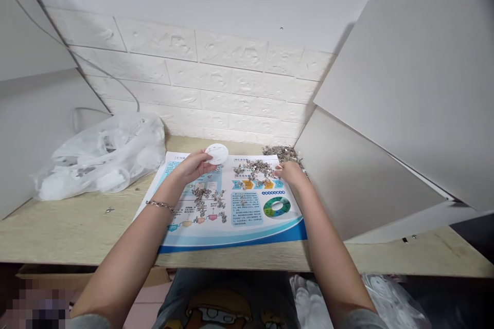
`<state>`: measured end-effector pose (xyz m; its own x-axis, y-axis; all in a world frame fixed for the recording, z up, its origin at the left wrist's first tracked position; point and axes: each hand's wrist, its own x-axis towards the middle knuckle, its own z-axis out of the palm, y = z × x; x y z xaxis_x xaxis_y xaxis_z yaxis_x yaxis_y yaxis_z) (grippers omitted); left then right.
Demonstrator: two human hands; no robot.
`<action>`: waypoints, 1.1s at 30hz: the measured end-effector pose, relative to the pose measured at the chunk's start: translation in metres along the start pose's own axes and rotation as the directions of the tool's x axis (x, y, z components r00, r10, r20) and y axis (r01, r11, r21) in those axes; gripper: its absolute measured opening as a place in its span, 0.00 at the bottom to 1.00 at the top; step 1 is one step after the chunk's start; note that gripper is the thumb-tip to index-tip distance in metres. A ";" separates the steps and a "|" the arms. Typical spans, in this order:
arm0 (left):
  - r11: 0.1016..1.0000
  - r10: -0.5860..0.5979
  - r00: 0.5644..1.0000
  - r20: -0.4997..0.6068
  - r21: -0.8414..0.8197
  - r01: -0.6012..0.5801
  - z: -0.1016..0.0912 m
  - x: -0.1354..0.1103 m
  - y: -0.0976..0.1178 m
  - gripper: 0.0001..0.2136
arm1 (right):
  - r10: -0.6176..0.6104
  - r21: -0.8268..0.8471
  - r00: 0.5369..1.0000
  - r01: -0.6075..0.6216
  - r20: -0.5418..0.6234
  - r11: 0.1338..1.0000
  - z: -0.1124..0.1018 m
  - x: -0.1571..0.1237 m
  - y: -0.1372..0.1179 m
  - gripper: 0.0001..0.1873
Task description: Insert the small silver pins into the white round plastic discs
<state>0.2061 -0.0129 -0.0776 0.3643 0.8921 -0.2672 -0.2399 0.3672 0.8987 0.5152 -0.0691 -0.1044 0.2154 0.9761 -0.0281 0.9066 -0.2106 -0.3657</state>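
My left hand (191,167) grips a round white plastic disc (216,153) by its edge, holding it just above a printed blue-and-white paper sheet (266,231). My right hand (289,173) rests on the sheet's top right corner, its fingertips against a heap of small metal clips (281,153). More clips lie scattered on the sheet in loose clusters (250,168) (204,199). Whether my right hand holds a clip is hidden.
A clear plastic bag of white discs (100,157) lies on the wooden tabletop (65,231), left of the sheet. A white brick-textured wall (200,74) stands behind, with white panels (405,92) enclosing the right side. One loose clip (110,209) lies on the wood.
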 end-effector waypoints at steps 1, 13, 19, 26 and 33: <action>1.000 0.006 1.000 -0.010 -0.023 -0.006 0.000 0.000 0.000 0.10 | -0.001 -0.033 1.000 0.002 0.015 0.999 0.004 -0.002 -0.002 0.11; 0.971 -0.028 0.999 -0.031 -0.240 0.019 -0.007 0.011 -0.003 0.13 | -0.061 0.079 0.998 0.062 -0.018 0.995 0.004 -0.004 -0.005 0.09; 0.968 -0.035 0.999 0.014 -0.248 0.038 -0.001 0.011 -0.006 0.13 | -0.087 0.529 0.996 0.073 0.002 0.845 -0.002 -0.007 -0.010 0.13; 0.998 0.008 1.000 0.023 -0.057 -0.007 0.013 0.006 -0.015 0.12 | -0.084 0.750 0.996 0.077 -0.029 0.657 -0.003 -0.016 -0.036 0.16; 0.975 0.101 0.982 0.158 0.181 -0.130 0.031 -0.003 -0.028 0.17 | -0.130 0.867 0.982 0.184 -0.139 0.463 0.010 -0.028 -0.078 0.15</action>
<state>0.2398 -0.0345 -0.0913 0.4759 0.8718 -0.1166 -0.1180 0.1946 0.9738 0.4347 -0.0794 -0.0844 0.1439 0.9783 0.1493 0.1450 0.1284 -0.9811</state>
